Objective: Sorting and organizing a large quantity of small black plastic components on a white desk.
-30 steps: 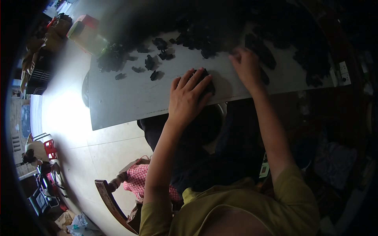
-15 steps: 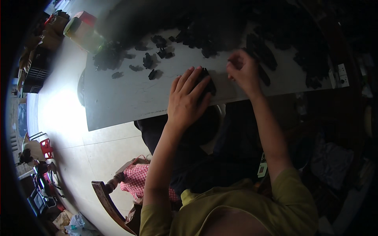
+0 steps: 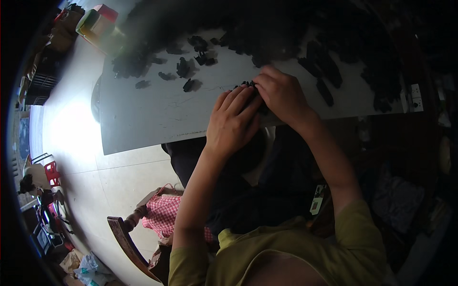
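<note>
A black, ridged part (image 3: 249,85) is held near the front edge of a pale grey, flat-topped table (image 3: 143,119), mostly covered by the left hand (image 3: 233,119). It is grasped by that hand from above, with the fingers laid over it and the thumb along its right side. The fingers of the right hand (image 3: 282,95) are bent and brought together at the part's far right end, just beside the left fingertips; whether anything is pinched between them cannot be told.

Small, black, irregular pieces (image 3: 182,67) are scattered on the tabletop beyond the left hand and to its left. Long, narrow, black pieces (image 3: 324,91) are laid to the right of the right hand, apart from it. A see-through, yellow-green-tinted container (image 3: 98,28) is seen at the table's far left corner, where its contents are blurred.
</note>
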Action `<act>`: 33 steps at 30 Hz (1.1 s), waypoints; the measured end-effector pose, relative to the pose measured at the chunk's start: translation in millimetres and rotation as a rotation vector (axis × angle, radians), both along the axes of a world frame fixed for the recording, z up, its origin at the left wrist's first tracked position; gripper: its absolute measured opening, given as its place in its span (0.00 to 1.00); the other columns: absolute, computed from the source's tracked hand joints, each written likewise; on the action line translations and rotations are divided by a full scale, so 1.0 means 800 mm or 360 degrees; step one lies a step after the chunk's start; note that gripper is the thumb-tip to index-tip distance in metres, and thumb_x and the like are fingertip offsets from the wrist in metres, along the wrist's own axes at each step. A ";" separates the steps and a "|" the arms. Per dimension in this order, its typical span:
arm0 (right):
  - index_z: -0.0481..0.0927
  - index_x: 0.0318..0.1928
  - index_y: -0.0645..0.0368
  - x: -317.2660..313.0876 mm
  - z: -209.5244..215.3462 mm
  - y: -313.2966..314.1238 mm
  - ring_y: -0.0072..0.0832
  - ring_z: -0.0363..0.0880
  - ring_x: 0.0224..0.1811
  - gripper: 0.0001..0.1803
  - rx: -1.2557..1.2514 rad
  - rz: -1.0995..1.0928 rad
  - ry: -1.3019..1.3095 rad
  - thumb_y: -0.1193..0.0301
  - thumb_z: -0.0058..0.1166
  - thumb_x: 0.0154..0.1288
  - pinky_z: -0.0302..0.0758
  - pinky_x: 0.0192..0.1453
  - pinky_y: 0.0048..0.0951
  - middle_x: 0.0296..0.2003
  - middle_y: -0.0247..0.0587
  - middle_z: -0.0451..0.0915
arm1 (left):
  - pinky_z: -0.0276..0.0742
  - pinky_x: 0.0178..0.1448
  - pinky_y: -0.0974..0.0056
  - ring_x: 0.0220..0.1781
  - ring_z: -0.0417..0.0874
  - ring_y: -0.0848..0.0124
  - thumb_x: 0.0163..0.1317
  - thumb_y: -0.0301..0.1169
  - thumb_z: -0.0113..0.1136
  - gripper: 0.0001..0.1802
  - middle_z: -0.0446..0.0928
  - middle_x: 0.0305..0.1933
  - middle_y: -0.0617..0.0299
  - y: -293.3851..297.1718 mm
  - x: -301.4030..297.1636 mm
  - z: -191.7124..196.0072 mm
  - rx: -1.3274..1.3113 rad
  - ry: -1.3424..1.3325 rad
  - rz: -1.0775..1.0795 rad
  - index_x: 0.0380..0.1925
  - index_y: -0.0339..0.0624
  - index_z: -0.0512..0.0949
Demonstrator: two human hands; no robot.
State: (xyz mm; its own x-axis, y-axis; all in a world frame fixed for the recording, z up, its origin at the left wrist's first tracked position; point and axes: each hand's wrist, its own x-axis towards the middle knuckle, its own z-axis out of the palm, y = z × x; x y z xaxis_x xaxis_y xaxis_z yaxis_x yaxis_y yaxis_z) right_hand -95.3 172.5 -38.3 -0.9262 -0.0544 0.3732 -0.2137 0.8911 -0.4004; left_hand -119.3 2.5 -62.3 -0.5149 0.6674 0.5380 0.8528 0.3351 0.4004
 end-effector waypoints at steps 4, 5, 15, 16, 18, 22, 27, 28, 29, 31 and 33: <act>0.78 0.31 0.63 0.001 0.006 -0.005 0.39 0.81 0.32 0.02 0.0288 0.0012 -0.0062 0.79 0.55 0.55 0.78 0.35 0.35 0.31 0.43 0.77 | 0.68 0.63 0.54 0.60 0.74 0.59 0.50 0.28 0.62 0.20 0.75 0.55 0.54 0.001 0.000 0.001 0.0017 -0.0010 0.0004 0.47 0.41 0.79; 0.77 0.28 0.64 0.001 0.010 -0.006 0.39 0.82 0.30 0.01 0.0383 0.0023 -0.0079 0.79 0.54 0.53 0.79 0.34 0.35 0.30 0.45 0.77 | 0.68 0.63 0.54 0.60 0.74 0.59 0.50 0.28 0.62 0.20 0.75 0.54 0.54 0.002 -0.001 0.001 0.0015 -0.0011 0.0005 0.46 0.41 0.79; 0.81 0.41 0.61 0.015 0.029 0.004 0.39 0.80 0.33 0.09 0.0376 0.0153 -0.0296 0.78 0.53 0.59 0.76 0.34 0.35 0.35 0.39 0.77 | 0.68 0.63 0.54 0.61 0.74 0.58 0.50 0.28 0.62 0.23 0.74 0.54 0.54 0.001 0.003 -0.002 0.0027 0.0025 0.0050 0.49 0.43 0.79; 0.81 0.42 0.61 0.012 0.028 0.008 0.36 0.80 0.34 0.10 0.0291 0.0160 -0.0365 0.79 0.52 0.59 0.76 0.35 0.34 0.35 0.39 0.77 | 0.67 0.64 0.54 0.61 0.74 0.58 0.50 0.28 0.62 0.22 0.74 0.54 0.54 0.001 0.002 -0.003 0.0025 0.0019 0.0039 0.50 0.43 0.79; 0.82 0.43 0.61 0.004 0.023 0.027 0.31 0.79 0.35 0.12 -0.0029 0.0228 -0.0428 0.81 0.50 0.59 0.75 0.36 0.29 0.34 0.39 0.77 | 0.67 0.64 0.54 0.61 0.73 0.57 0.51 0.29 0.62 0.22 0.74 0.54 0.53 -0.001 0.002 -0.004 0.0035 0.0029 0.0028 0.50 0.42 0.79; 0.83 0.41 0.61 -0.005 0.004 0.067 0.21 0.76 0.29 0.13 -0.0683 -0.0242 -0.0177 0.83 0.48 0.59 0.73 0.34 0.20 0.35 0.37 0.78 | 0.67 0.64 0.54 0.62 0.73 0.57 0.51 0.29 0.62 0.23 0.73 0.55 0.53 -0.008 0.006 -0.002 0.0081 0.0019 0.0016 0.50 0.42 0.78; 0.81 0.36 0.59 -0.021 -0.020 0.054 0.29 0.81 0.34 0.06 -0.0486 -0.0453 -0.0141 0.78 0.54 0.58 0.78 0.38 0.28 0.34 0.39 0.79 | 0.67 0.65 0.53 0.64 0.71 0.59 0.51 0.31 0.62 0.24 0.72 0.58 0.55 -0.009 0.009 -0.005 0.0124 0.0030 -0.0023 0.51 0.45 0.78; 0.81 0.36 0.59 -0.025 -0.021 0.051 0.29 0.81 0.34 0.06 -0.0486 -0.0451 -0.0140 0.78 0.54 0.58 0.78 0.38 0.28 0.34 0.39 0.79 | 0.67 0.65 0.52 0.64 0.70 0.59 0.51 0.33 0.62 0.24 0.72 0.59 0.56 -0.012 0.009 0.002 0.0036 0.0064 -0.0114 0.51 0.47 0.78; 0.81 0.37 0.59 -0.029 -0.023 0.048 0.30 0.81 0.35 0.06 -0.0484 -0.0486 0.0000 0.78 0.55 0.58 0.78 0.39 0.30 0.34 0.39 0.78 | 0.66 0.65 0.52 0.65 0.70 0.59 0.51 0.35 0.62 0.24 0.71 0.61 0.57 -0.014 0.009 0.005 -0.0052 0.0098 -0.0203 0.51 0.49 0.78; 0.81 0.37 0.58 -0.035 -0.026 0.049 0.31 0.81 0.35 0.06 -0.0479 -0.0514 0.0139 0.77 0.56 0.58 0.78 0.39 0.31 0.35 0.39 0.78 | 0.66 0.65 0.52 0.65 0.70 0.60 0.51 0.36 0.62 0.24 0.71 0.61 0.57 -0.013 0.008 0.004 -0.0087 0.0125 -0.0200 0.52 0.51 0.78; 0.80 0.39 0.58 -0.038 -0.028 0.053 0.34 0.81 0.36 0.07 -0.0175 -0.0568 0.0154 0.75 0.58 0.58 0.79 0.39 0.34 0.37 0.38 0.78 | 0.66 0.65 0.51 0.65 0.70 0.60 0.51 0.37 0.62 0.25 0.71 0.62 0.58 -0.010 0.008 0.002 -0.0122 0.0152 -0.0196 0.53 0.52 0.78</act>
